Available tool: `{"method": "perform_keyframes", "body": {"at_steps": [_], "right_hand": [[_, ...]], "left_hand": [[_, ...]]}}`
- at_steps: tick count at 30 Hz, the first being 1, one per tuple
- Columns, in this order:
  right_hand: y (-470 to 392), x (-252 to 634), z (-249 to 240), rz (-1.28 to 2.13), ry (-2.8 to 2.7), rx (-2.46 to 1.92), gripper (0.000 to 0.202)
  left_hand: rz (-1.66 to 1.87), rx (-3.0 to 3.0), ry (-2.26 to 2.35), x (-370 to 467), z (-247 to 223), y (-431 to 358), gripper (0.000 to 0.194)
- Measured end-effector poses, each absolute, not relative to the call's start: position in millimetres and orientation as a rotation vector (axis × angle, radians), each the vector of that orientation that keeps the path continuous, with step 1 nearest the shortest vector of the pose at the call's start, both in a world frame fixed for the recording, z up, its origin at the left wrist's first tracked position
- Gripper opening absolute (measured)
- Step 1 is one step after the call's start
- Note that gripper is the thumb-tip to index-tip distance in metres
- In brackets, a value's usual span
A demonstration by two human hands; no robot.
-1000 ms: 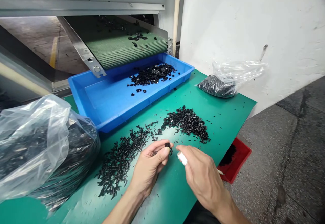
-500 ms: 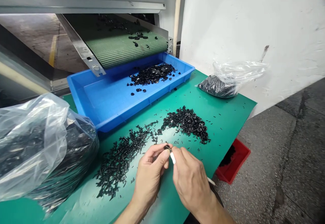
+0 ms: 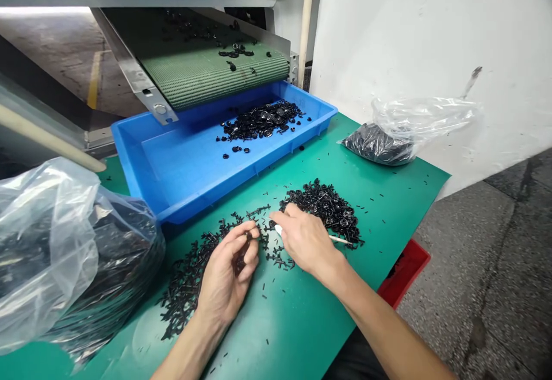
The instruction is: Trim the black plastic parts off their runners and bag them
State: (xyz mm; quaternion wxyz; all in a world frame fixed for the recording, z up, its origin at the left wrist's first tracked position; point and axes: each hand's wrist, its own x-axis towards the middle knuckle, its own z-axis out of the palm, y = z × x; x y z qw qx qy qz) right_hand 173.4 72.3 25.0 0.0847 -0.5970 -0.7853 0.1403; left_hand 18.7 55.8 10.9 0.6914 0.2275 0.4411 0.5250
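Observation:
My left hand (image 3: 228,271) is closed, its fingers curled and a small black plastic part (image 3: 249,235) showing partly at the fingertips. To its right, my right hand (image 3: 307,243) grips a slim white tool (image 3: 340,240), whose back end sticks out past the hand; its working tip is hidden. The right fingertips are at the left edge of a heap of small black plastic parts (image 3: 330,204). Beside and behind the left hand spreads a pile of black cross-shaped pieces (image 3: 185,294). A few more pieces (image 3: 280,258) lie between the hands.
A blue tray (image 3: 181,190) holding black round parts stands under the green conveyor belt (image 3: 207,78). Clear plastic bags of black parts sit at left (image 3: 125,242) and back right (image 3: 379,144) on the green table (image 3: 276,334). A red bin (image 3: 407,273) is below the right edge.
The hands have separated. My right hand has moved forward to the heap with the white tool. My left hand has shifted left and slightly forward, its fingers more curled.

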Motion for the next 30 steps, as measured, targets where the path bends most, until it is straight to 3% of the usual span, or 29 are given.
{"method": "perform_keyframes", "body": {"at_steps": [3, 8, 13, 18, 22, 30], "right_hand": [[84.4, 165.8, 24.3, 0.420, -2.393, -1.807, 0.026], [70.7, 175.0, 28.1, 0.406, -2.387, -1.809, 0.023], [41.2, 177.1, 43.0, 0.413, -2.318, -1.787, 0.022], [22.2, 176.6, 49.0, 0.561, -2.254, -1.652, 0.028], [16.4, 184.3, 42.0, 0.765, -2.050, -1.511, 0.045], [10.5, 190.3, 32.8, 0.799, -1.861, -1.404, 0.044]], "left_hand": [[1.151, 0.443, 0.942, 18.7, 13.2, 57.0, 0.009], [1.050, 0.617, 1.087, 20.0, 9.6, 51.0, 0.026], [0.882, 0.832, 1.194, 23.7, 3.0, 44.5, 0.031], [0.921, 0.716, 1.042, 26.1, 4.4, 43.4, 0.026], [0.840, 0.676, 0.963, 28.5, 5.9, 39.2, 0.022], [0.857, 0.686, 0.927, 33.5, 1.8, 32.9, 0.024]]}}
